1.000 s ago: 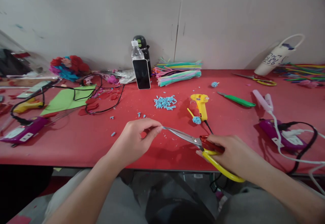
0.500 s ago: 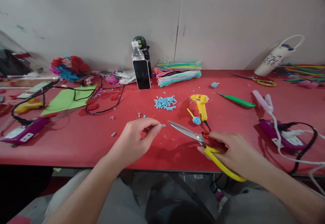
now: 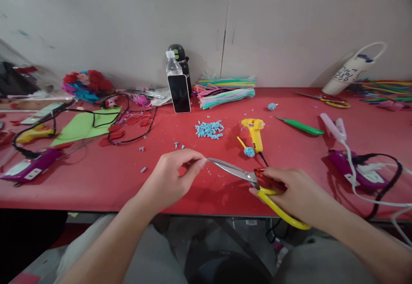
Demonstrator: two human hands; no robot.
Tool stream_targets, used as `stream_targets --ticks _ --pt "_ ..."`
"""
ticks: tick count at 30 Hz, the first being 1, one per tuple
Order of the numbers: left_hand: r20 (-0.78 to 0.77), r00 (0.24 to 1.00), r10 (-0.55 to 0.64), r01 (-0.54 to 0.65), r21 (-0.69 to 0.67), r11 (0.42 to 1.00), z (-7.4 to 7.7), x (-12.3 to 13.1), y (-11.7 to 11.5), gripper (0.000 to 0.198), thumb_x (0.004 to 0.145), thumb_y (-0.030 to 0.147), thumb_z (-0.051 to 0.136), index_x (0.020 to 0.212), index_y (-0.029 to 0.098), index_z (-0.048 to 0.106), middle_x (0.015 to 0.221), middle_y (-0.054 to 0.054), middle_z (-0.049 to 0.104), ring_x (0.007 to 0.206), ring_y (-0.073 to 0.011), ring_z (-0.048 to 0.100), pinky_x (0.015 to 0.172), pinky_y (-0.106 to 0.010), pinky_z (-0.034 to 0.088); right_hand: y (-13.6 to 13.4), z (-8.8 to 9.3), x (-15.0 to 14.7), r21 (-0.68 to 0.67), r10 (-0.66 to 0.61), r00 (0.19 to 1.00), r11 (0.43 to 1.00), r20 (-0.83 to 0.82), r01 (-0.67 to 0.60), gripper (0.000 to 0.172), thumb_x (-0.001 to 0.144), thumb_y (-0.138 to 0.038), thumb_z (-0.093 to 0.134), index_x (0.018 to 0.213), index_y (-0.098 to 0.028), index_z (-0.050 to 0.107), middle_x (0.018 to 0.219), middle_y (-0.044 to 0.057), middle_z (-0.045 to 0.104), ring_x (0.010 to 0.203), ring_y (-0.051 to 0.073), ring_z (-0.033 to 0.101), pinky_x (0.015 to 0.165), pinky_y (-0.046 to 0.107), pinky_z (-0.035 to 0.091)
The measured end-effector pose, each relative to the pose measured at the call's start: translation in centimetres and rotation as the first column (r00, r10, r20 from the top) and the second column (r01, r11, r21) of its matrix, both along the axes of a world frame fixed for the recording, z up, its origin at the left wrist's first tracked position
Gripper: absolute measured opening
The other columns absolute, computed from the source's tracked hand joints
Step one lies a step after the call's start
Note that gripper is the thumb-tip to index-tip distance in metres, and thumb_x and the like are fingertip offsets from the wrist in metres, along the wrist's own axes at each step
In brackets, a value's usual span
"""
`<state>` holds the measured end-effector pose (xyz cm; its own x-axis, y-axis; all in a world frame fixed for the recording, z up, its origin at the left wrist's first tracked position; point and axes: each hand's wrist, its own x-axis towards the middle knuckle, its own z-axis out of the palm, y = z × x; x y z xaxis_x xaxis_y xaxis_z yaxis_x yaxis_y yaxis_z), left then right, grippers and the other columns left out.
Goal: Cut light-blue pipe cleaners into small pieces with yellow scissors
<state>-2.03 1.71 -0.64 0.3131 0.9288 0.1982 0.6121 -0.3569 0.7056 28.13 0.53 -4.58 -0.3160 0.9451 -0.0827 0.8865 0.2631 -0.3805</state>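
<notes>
My left hand [image 3: 172, 179] hovers over the near edge of the red table [image 3: 199, 181], its thumb and forefinger pinched together on something too small to make out. My right hand [image 3: 296, 194] grips the yellow and red handles of a pair of scissors [image 3: 254, 179]. The steel blades point left and their tips meet my left fingertips. A heap of small blue cut pieces [image 3: 209, 129] lies just beyond, with a few strays scattered nearer.
A yellow glue gun [image 3: 254, 134] and a blue pom-pom [image 3: 249, 151] lie right of the heap. Behind stand a bottle with a phone [image 3: 178, 93], pipe cleaners [image 3: 225, 93], a green-handled tool [image 3: 301, 126]. Purple power strips [image 3: 349, 168] and cables flank both sides.
Half a second ago the scissor tips were apart from my left fingers, with a blue bit showing there. Now the blades have closed back in on the fingertips.
</notes>
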Motion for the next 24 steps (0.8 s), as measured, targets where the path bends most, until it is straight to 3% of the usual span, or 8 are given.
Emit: stream_targets --ticks 8,14,24 --pt "0.001 1.000 -0.002 0.002 -0.007 1.000 -0.1 0.0 -0.1 0.017 0.095 0.030 0.053 0.089 0.020 0.066 0.084 0.001 0.068 0.076 -0.0107 0.059 0.070 -0.022 0.046 0.0 0.0 0.0 0.005 -0.027 0.999 1.000 -0.017 0.027 0.031 0.076 -0.042 0.069 0.066 -0.023 0.046 0.053 -0.006 0.047 0.048 0.011 0.036 0.046 0.022 0.025" --pt "0.009 1.000 0.000 0.000 -0.007 1.000 -0.2 0.0 0.1 0.018 0.095 0.030 0.052 0.089 0.019 0.065 0.082 0.001 0.066 0.074 -0.0108 0.058 0.068 -0.023 0.045 -0.3 0.7 -0.2 0.015 0.002 0.998 1.000 -0.062 -0.001 0.031 0.079 -0.045 0.067 0.069 -0.024 0.047 0.056 -0.006 0.048 0.051 0.011 0.036 0.048 0.022 0.028" --pt "-0.006 1.000 -0.003 0.003 -0.020 1.000 0.0 0.1 0.0 0.022 0.097 0.032 0.050 0.084 0.018 0.061 0.075 0.001 0.061 0.070 -0.0111 0.053 0.065 -0.024 0.041 0.0 -0.4 0.1 0.027 -0.015 0.999 1.000 -0.029 0.016 0.022 0.072 -0.033 0.071 0.070 -0.024 0.050 0.055 -0.005 0.050 0.049 0.012 0.041 0.047 0.022 0.026"
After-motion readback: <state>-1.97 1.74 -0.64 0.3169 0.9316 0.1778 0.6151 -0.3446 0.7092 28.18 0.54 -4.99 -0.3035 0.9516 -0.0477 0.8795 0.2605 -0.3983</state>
